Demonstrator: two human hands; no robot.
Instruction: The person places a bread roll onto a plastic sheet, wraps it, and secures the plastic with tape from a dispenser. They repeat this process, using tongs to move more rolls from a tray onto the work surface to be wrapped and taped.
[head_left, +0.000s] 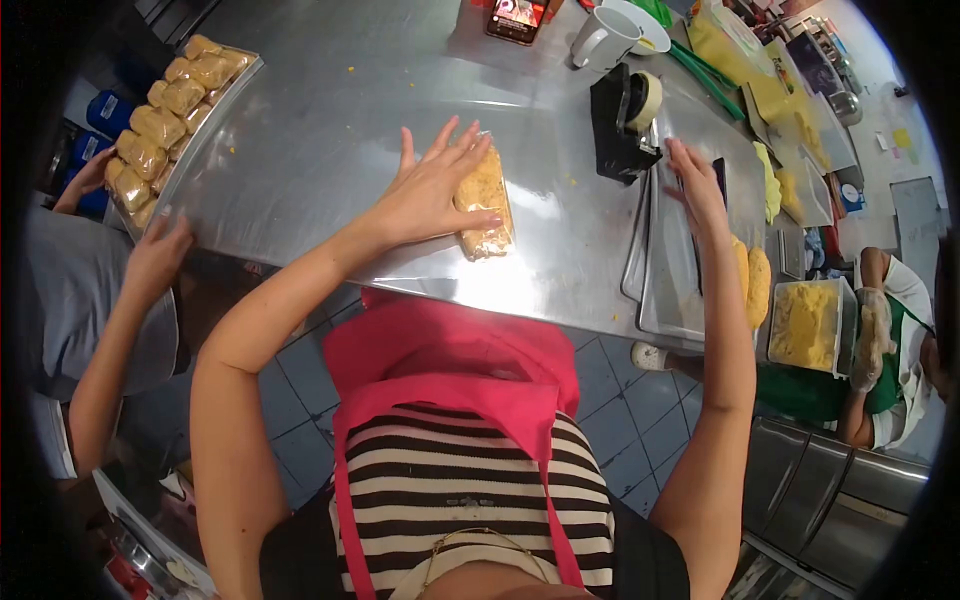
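Note:
A yellow-brown loaf [488,190] in clear wrap lies on the steel table [350,130] in front of me. My left hand [425,195] rests against its left side and top, fingers spread and the thumb stretched across its nearer part. To the right, my right hand [700,190] is over the stacked metal trays [668,270], its fingers extended and slightly apart, with nothing visible in them. Just left of its fingertips stands a black tape dispenser [615,130] carrying a roll of tape [646,103]. Unwrapped yellow loaves [758,285] lie partly behind my right forearm.
A tray of wrapped loaves [160,125] sits at the left, beside a person's hand [160,250]. A mug [605,38] and a phone [517,20] are at the far side. At the right, a gloved person [872,340] is beside a tub of yellow food [806,325].

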